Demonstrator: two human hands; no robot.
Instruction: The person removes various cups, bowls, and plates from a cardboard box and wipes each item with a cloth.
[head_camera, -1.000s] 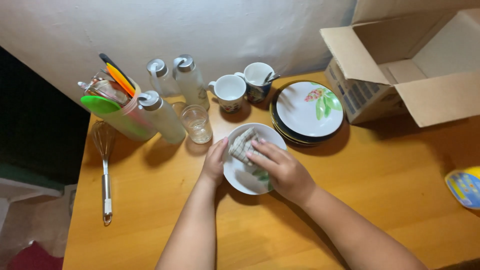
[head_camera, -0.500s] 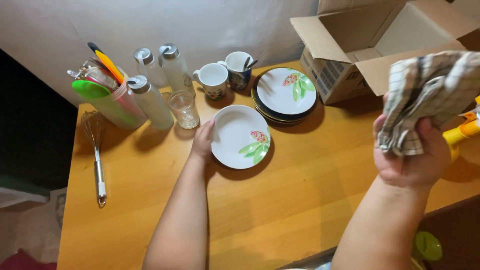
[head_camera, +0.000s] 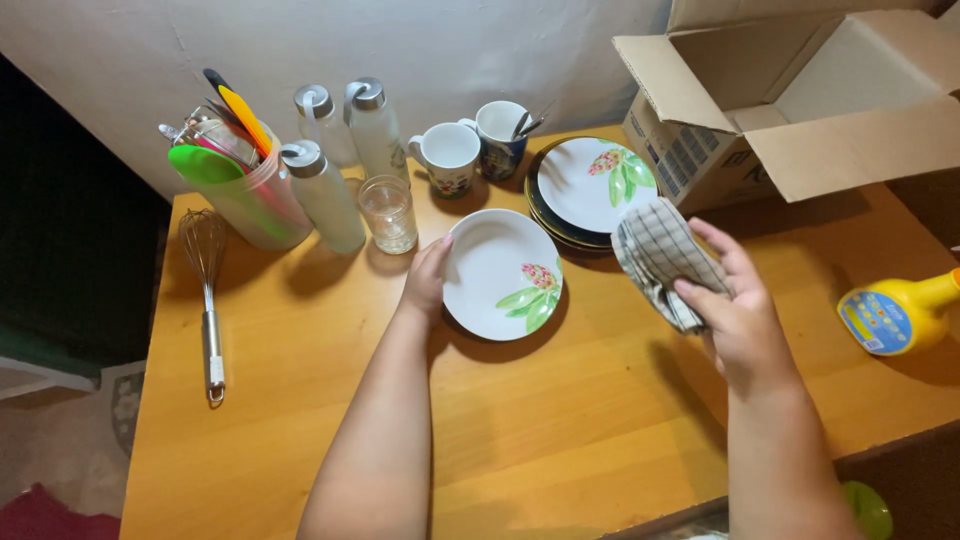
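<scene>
**Cloth in one hand, plate steadied by the other**

The person's right hand (head_camera: 740, 320) was closed around a bunched checked cloth (head_camera: 660, 258), fingers wrapped over its folds, and held it just above the wooden table (head_camera: 560, 440), to the right of a white plate with a leaf-and-flower print (head_camera: 500, 275). That plate lay flat on the table, near the middle. The left hand (head_camera: 425, 285) rested against the plate's left rim, fingers curled lightly on the edge rather than clamped, so it was touching but not lifting.

Just behind the plate stood a stack of matching plates (head_camera: 590, 190), nearly touching it. Two mugs (head_camera: 470, 150), a clear glass (head_camera: 388, 212), three frosted bottles (head_camera: 340, 160) and a tub of utensils (head_camera: 235, 185) lined the wall side. A whisk (head_camera: 208, 300) lay at the left, an open cardboard box (head_camera: 800, 110) sat at the back right, and a yellow spray bottle (head_camera: 895, 315) lay on its side at the right edge.

To wipe well, the cloth would best meet the plate with a flat, spread pad instead of a tight ball, while the left hand pressed the rim down so the plate could not skate towards the glass.
</scene>
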